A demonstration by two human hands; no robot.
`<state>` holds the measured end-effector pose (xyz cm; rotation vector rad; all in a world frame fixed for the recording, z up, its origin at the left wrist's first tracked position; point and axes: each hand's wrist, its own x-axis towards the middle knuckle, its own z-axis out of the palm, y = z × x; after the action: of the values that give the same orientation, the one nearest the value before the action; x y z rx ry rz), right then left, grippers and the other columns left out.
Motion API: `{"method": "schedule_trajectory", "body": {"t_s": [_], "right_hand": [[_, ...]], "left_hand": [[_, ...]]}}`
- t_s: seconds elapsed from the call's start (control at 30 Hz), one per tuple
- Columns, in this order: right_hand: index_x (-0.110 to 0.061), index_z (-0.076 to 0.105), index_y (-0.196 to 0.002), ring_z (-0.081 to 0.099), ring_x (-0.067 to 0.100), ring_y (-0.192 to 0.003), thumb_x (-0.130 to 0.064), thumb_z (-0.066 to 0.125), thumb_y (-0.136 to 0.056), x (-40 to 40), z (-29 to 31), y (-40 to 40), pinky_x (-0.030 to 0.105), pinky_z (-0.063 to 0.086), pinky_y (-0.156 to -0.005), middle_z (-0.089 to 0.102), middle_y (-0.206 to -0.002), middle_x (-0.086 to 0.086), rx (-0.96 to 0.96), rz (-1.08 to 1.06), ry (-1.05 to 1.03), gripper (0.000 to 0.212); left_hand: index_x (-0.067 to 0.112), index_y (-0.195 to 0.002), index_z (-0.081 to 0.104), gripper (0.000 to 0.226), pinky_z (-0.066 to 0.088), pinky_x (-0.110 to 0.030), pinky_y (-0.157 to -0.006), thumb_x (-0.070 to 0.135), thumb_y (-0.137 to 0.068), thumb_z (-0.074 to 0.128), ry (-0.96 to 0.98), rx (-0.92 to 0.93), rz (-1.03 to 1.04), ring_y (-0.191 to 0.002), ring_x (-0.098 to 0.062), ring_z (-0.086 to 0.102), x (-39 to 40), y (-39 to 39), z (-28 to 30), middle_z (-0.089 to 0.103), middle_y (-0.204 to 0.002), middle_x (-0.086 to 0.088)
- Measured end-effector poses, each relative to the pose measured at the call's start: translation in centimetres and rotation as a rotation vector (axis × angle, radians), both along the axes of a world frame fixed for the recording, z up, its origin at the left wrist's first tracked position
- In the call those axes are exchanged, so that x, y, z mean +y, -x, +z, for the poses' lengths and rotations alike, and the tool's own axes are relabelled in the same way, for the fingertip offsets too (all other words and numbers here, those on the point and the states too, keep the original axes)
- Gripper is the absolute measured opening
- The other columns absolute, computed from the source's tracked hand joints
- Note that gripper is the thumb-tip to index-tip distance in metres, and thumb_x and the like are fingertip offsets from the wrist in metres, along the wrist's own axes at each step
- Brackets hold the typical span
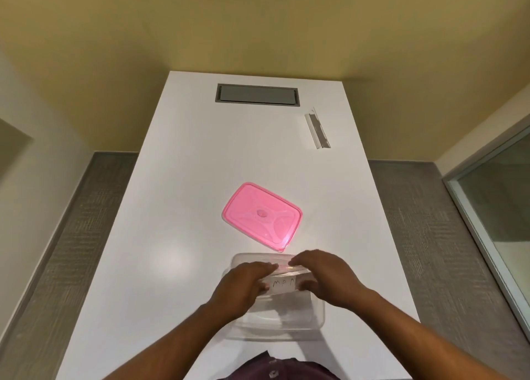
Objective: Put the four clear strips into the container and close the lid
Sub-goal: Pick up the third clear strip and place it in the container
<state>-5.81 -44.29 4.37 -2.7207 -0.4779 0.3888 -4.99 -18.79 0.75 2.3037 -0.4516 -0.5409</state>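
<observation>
Clear strip between left hand and right hand, above container.

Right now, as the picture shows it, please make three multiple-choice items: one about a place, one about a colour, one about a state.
1. Where does the lid lie?
A. On the container
B. On the table, beyond the container
C. On the floor

2. What colour is the lid?
A. Pink
B. Blue
C. Green

3. What state is the container in?
A. Closed
B. Upside down
C. Open

Key: 1 B, the lid rests on the table past the container's far rim. 2 A, it is plainly pink. 3 C, both hands, left and right, hold a strip over its open top.
</observation>
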Motion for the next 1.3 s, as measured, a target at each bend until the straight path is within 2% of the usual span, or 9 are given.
{"method": "schedule_trajectory", "body": {"t_s": [0.1, 0.17, 0.27, 0.4, 0.53, 0.67, 1.0, 1.3], "right_hand": [[-0.035, 0.061, -0.131, 0.061, 0.012, -0.121, -0.045, 0.074, -0.083, 0.4, -2.1, 1.8, 0.030, 0.050, -0.093, 0.065, -0.134, -0.017, 0.026, 0.008, 0.069, 0.051], [-0.035, 0.058, -0.132, 0.061, 0.014, -0.121, -0.045, 0.071, -0.084, 0.9, -3.6, 2.7, 0.031, 0.050, -0.092, 0.064, -0.135, -0.016, 0.066, 0.006, 0.108, 0.051], [-0.032, 0.056, -0.132, 0.062, 0.019, -0.118, -0.041, 0.070, -0.086, 1.7, -5.3, 3.2, 0.033, 0.051, -0.088, 0.064, -0.133, -0.013, 0.103, 0.001, 0.153, 0.049], [-0.027, 0.056, -0.131, 0.064, 0.024, -0.115, -0.033, 0.073, -0.088, 3.0, -7.1, 3.9, 0.035, 0.053, -0.088, 0.065, -0.132, -0.007, 0.114, 0.019, 0.191, 0.047], [-0.025, 0.058, -0.124, 0.064, 0.025, -0.110, -0.035, 0.075, -0.084, 3.7, -7.9, 4.4, 0.038, 0.055, -0.085, 0.067, -0.126, -0.003, 0.122, 0.024, 0.258, 0.045], [-0.024, 0.059, -0.122, 0.064, 0.026, -0.107, -0.035, 0.075, -0.082, 4.0, -8.5, 4.5, 0.039, 0.055, -0.082, 0.067, -0.122, -0.002, 0.154, 0.037, 0.310, 0.044], [-0.013, 0.056, -0.116, 0.064, 0.033, -0.104, -0.022, 0.077, -0.081, 4.9, -8.3, 3.8, 0.041, 0.053, -0.076, 0.065, -0.115, 0.008, 0.190, 0.090, 0.377, 0.042], [-0.012, 0.058, -0.111, 0.067, 0.035, -0.097, -0.015, 0.078, -0.076, 5.4, -8.7, 3.4, 0.040, 0.053, -0.073, 0.066, -0.111, 0.009, 0.215, 0.078, 0.403, 0.041]], "left_hand": [[0.045, -0.140, 0.049, 0.053, 0.026, 0.009, -0.090, 0.025, -0.093, 0.063, -0.060, -0.021, -0.052, -0.122, 0.000, 0.057, 0.4, 1.5, -1.2, 0.060, -0.141, 0.018], [0.043, -0.141, 0.049, 0.052, 0.027, -0.003, -0.097, 0.028, -0.094, 0.063, -0.117, -0.076, -0.100, -0.124, -0.007, 0.059, 0.6, 2.2, -2.1, 0.060, -0.142, 0.015], [0.041, -0.143, 0.046, 0.053, 0.031, -0.004, -0.094, 0.026, -0.095, 0.062, -0.164, -0.101, -0.135, -0.123, -0.008, 0.061, 0.8, 2.9, -3.1, 0.058, -0.144, 0.014], [0.038, -0.145, 0.044, 0.056, 0.041, -0.014, -0.096, 0.024, -0.094, 0.064, -0.210, -0.088, -0.148, -0.122, -0.010, 0.063, 1.1, 3.6, -4.0, 0.057, -0.146, 0.012], [0.036, -0.144, 0.044, 0.056, 0.046, -0.018, -0.095, 0.024, -0.094, 0.064, -0.239, -0.074, -0.159, -0.114, -0.010, 0.067, 0.7, 3.7, -4.7, 0.058, -0.145, 0.012], [0.034, -0.142, 0.050, 0.059, 0.049, -0.028, -0.102, 0.016, -0.090, 0.069, -0.292, -0.075, -0.176, -0.118, -0.015, 0.065, 0.1, 3.5, -5.4, 0.060, -0.143, 0.009], [0.037, -0.141, 0.053, 0.055, 0.046, -0.032, -0.104, 0.024, -0.090, 0.070, -0.392, -0.004, -0.144, -0.126, -0.021, 0.059, -0.2, 3.1, -6.8, 0.064, -0.139, 0.002], [0.031, -0.140, 0.056, 0.051, 0.044, -0.034, -0.107, 0.017, -0.092, 0.065, -0.425, -0.016, -0.158, -0.131, -0.022, 0.056, -0.3, 2.7, -7.2, 0.060, -0.143, 0.000]]}}
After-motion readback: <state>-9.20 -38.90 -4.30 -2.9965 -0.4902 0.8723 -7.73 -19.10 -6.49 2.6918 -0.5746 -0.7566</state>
